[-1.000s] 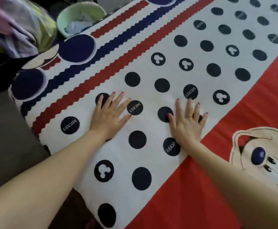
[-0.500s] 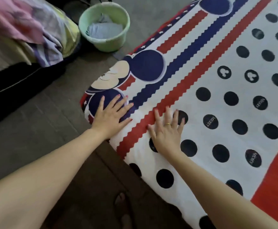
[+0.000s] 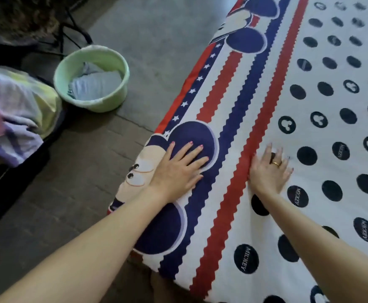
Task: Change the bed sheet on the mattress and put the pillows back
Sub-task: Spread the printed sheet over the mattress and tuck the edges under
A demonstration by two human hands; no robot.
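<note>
A printed bed sheet [image 3: 266,88], white with dark dots, red and blue zigzag stripes and cartoon mouse heads, lies spread over the mattress on the right. My left hand [image 3: 178,169] presses flat on a dark blue circle near the sheet's left edge, fingers spread. My right hand [image 3: 270,169], wearing a gold ring, lies flat on the red stripe and the white dotted part, fingers straight. Neither hand holds anything. No pillows are in view.
A pale green plastic basin [image 3: 91,78] with folded cloth inside stands on the grey floor [image 3: 152,40] left of the bed. A heap of pastel bedding [image 3: 14,114] lies at the far left on a dark surface. My foot shows below the mattress edge.
Both flat hands have slid leftward across the sheet, from the dotted area to the striped border at the mattress edge. The view has shifted, bringing the floor and basin into sight.
</note>
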